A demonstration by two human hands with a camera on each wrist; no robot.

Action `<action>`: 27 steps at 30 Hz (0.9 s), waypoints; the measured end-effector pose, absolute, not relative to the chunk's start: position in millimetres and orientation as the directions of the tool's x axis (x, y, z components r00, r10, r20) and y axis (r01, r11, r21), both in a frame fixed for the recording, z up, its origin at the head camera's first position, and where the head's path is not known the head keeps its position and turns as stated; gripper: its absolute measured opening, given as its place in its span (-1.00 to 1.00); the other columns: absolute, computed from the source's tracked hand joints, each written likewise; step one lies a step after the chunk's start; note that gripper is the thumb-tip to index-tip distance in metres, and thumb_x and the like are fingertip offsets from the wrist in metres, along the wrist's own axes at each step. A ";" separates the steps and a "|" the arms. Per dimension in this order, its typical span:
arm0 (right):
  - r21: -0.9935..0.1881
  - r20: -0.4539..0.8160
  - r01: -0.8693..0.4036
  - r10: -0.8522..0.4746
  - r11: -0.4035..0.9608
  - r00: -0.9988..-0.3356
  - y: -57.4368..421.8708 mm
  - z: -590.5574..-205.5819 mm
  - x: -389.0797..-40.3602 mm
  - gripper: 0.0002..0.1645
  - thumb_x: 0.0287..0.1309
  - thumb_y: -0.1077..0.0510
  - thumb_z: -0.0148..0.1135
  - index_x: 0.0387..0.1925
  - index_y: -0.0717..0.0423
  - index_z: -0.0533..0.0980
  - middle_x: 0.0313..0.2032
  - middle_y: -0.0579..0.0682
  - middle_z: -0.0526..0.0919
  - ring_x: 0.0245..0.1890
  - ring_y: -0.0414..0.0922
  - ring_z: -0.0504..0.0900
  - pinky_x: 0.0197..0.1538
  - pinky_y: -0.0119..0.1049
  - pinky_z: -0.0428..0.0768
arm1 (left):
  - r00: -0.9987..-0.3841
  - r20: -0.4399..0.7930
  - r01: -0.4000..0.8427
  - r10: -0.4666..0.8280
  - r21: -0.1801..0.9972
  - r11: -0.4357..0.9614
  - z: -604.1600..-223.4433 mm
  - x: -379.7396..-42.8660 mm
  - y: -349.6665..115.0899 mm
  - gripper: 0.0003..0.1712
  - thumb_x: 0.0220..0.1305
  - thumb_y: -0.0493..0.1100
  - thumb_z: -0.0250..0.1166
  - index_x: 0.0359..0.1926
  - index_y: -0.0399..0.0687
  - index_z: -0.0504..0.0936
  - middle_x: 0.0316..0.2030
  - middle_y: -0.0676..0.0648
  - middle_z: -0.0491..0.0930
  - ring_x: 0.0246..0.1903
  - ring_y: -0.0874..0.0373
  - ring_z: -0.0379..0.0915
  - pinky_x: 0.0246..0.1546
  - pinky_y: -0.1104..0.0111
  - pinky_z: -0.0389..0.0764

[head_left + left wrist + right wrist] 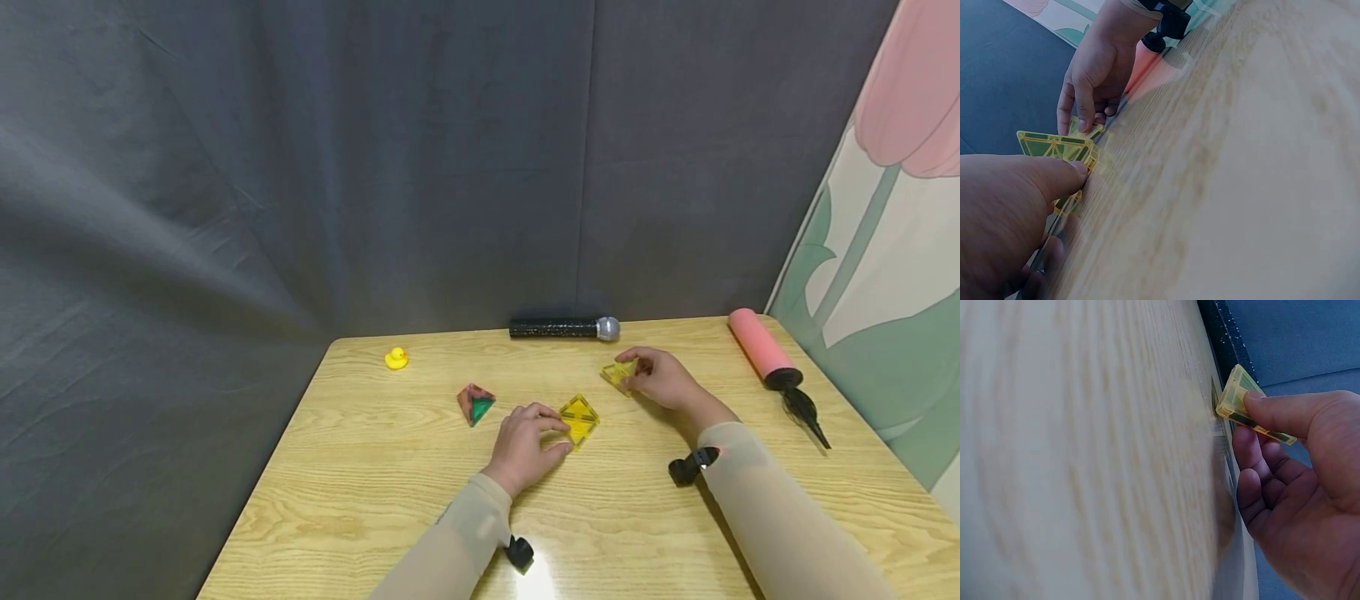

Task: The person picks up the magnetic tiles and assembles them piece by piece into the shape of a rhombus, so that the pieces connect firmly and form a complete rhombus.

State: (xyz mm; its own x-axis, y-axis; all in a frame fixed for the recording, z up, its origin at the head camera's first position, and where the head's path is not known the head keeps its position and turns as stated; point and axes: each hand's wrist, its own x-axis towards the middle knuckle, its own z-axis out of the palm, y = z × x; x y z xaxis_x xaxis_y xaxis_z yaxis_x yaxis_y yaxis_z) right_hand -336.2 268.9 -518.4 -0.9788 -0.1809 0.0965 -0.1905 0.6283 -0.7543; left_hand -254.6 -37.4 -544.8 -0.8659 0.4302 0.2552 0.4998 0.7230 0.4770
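Observation:
My left hand [525, 450] grips a folded shape of yellow see-through magnetic tiles [580, 419] low over the wooden table. In the left wrist view the thumb lies along the near side of these tiles, and the fingers below are partly hidden. Further right and back, my right hand [663, 382] pinches a yellow triangular magnetic tile [1239, 394] between thumb and fingers, a little above the tabletop. Left of the left hand sits a red and green magnetic tile shape [476, 403].
At the back edge lies a black sparkly microphone [555, 327] with a silver head. A yellow rubber duck [396, 358] stands at the back left. Along the right edge of the table [360, 500] lies a pink hand pump [763, 346] with a black nozzle. Dark cloth [465, 167] hangs behind.

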 end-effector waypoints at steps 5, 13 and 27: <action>-0.764 0.114 -0.198 -0.173 0.615 -0.978 267.9 -516.0 -332.8 -0.51 0.34 0.32 0.35 0.27 0.20 0.56 -0.30 0.11 0.47 -0.31 0.03 0.42 -0.28 -0.20 0.41 | -0.866 0.255 0.499 0.429 0.473 0.726 -544.5 -254.7 -37.2 -0.69 0.33 0.16 0.48 0.06 0.35 0.81 0.11 0.30 0.56 0.15 0.28 0.45 0.29 0.19 0.41; -0.794 0.149 -0.211 -0.155 0.570 -0.977 267.4 -514.2 -327.9 -0.48 0.36 0.31 0.34 0.31 0.18 0.53 -0.29 0.13 0.50 -0.39 -0.03 0.42 -0.42 -0.30 0.41 | -0.866 0.256 0.500 0.430 0.466 0.730 -544.7 -254.5 -37.0 -0.69 0.33 0.17 0.47 0.06 0.34 0.81 0.10 0.31 0.56 0.12 0.27 0.45 0.23 0.22 0.43; -0.839 0.232 -0.234 -0.066 0.492 -0.970 264.6 -510.5 -311.5 -0.57 0.29 0.35 0.40 0.16 0.31 0.54 -0.22 0.21 0.57 -0.34 -0.12 0.52 -0.35 -0.41 0.53 | -0.854 0.277 0.520 0.440 0.437 0.734 -546.7 -254.6 -38.1 -0.69 0.34 0.17 0.47 0.06 0.36 0.81 0.11 0.31 0.57 0.10 0.26 0.45 0.20 0.22 0.43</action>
